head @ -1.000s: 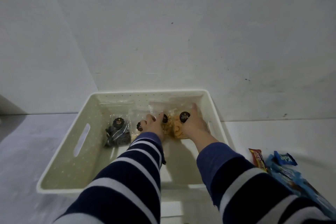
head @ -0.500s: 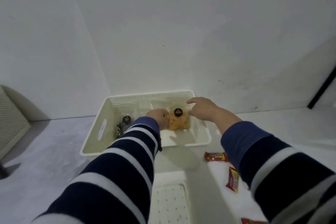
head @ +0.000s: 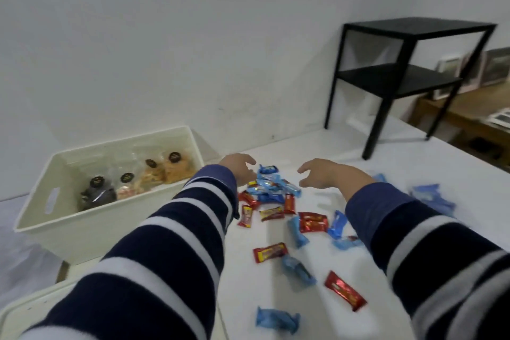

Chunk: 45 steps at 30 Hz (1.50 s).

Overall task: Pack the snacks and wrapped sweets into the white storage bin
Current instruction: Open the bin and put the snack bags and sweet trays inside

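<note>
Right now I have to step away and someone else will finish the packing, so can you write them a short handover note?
Left hand: open, empty, fingers loosely curved beside the pile of blue sweets.
Right hand: open, empty, on the other side of that pile.
White storage bin: on the left, holding four clear snack bags with dark round labels, lined along its far wall.
Done: the snack bags are packed.
Left: all the wrapped sweets. Red sweets and blue ones lie scattered over the white table, none in the bin yet. Gathering the central pile looks like the next move.
</note>
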Motion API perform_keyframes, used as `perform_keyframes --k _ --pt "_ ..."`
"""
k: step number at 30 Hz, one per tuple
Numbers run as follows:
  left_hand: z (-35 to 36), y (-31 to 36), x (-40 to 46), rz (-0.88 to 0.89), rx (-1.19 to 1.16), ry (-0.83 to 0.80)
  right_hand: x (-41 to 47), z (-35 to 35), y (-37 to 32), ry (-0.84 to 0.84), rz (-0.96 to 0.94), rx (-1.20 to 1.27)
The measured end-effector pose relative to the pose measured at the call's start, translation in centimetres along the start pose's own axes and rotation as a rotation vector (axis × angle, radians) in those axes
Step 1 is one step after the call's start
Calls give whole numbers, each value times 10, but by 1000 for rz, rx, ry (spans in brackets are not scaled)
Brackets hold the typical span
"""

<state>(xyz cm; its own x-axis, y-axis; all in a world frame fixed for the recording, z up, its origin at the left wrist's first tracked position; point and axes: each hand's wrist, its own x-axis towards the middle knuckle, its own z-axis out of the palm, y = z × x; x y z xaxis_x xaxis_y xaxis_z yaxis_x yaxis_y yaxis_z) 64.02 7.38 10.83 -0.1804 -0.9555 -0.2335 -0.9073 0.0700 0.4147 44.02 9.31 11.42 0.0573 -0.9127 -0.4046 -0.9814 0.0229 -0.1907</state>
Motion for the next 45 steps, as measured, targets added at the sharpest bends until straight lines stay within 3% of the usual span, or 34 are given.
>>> perform_keyframes --k 5,14,20,23,36,45 --pt "52 71 14 37 46 -58 -24 0 102 8 101 59" --pt "160 206 46 -26 -152 -127 -31 -4 284 -35 154 85" --pt "219 252 68 -117 -281 -123 -10 21 380 -29 197 248" --pt "237 259 84 -140 -372 -57 -2 42 416 73 266 385" --pt "276 241 140 -238 -638 -85 34 97 464 300 436 1345" --pt "279 242 144 -275 -739 -98 44 66 463 326 450 1296"
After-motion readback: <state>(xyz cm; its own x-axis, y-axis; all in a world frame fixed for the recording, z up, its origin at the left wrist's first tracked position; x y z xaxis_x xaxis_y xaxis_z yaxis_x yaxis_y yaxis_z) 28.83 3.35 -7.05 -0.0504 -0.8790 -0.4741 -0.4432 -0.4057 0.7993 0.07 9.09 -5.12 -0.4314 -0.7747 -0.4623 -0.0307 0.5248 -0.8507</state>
